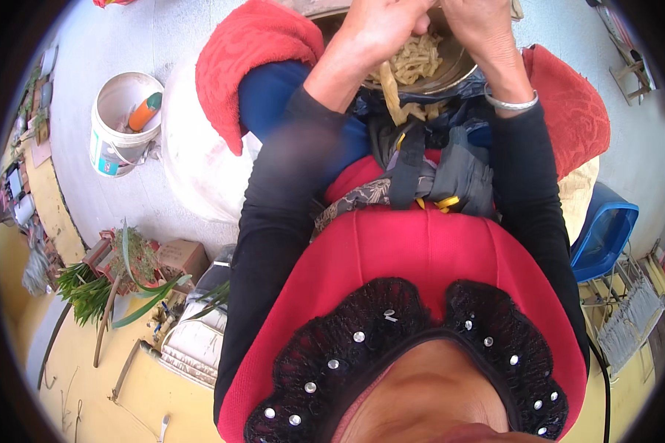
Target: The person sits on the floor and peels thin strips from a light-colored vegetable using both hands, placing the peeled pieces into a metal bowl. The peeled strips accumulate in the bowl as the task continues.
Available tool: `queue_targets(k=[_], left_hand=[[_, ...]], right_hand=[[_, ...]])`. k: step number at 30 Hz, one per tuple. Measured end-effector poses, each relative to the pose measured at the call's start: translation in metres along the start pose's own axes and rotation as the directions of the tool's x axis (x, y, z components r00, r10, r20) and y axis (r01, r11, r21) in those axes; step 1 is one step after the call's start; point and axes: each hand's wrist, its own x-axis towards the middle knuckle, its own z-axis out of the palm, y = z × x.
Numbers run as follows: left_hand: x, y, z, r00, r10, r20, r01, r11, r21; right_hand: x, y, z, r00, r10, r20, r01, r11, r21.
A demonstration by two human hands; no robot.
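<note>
My left hand [378, 27] and my right hand [478, 22] are close together at the top edge, over a metal basin [453, 80]. Both have bent fingers, but the frame cuts off most of the fingertips, so anything between them is hidden. Cut pale yellow strips [421, 62] lie heaped in the basin. One longer, limp strip [389, 91] hangs over its near rim beside my left wrist. Smaller yellowish pieces [421, 112] rest just below the rim on dark plastic [465, 88] across my lap.
Red towels [257, 52] [571, 111] cover both knees. Left stands a white bucket [102, 119] holding an orange bottle with a green top [145, 112]. A blue plastic container [607, 238] is at right. Potted plants [86, 293] and a cardboard box [182, 260] stand behind me at left.
</note>
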Motion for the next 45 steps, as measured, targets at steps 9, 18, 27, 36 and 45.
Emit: queue_targets(k=[9, 18, 27, 36, 45], left_hand=[[-0.009, 0.0, -0.016, 0.988, 0.091, 0.124, -0.087, 0.996, -0.038], [-0.043, 0.109, 0.04, 0.88, 0.456, 0.135, -0.358, 0.822, -0.442], [-0.028, 0.018, 0.037, 0.953, 0.285, 0.104, -0.219, 0.882, -0.418], [-0.029, -0.01, 0.017, 0.969, -0.115, 0.22, 0.174, 0.945, -0.276], [-0.026, -0.037, 0.005, 0.954, -0.206, 0.217, 0.271, 0.903, -0.334]], right_hand=[[-0.051, -0.002, -0.024, 0.682, 0.148, 0.716, -0.5, 0.808, 0.31], [-0.04, -0.005, -0.141, 0.974, 0.009, 0.227, -0.216, 0.348, 0.912], [-0.039, 0.025, -0.033, 0.987, 0.149, -0.059, -0.099, 0.855, 0.509], [-0.059, 0.033, -0.015, 0.999, 0.035, 0.006, -0.034, 0.987, -0.155], [-0.052, 0.019, 0.011, 0.999, -0.053, 0.008, 0.053, 0.998, -0.021]])
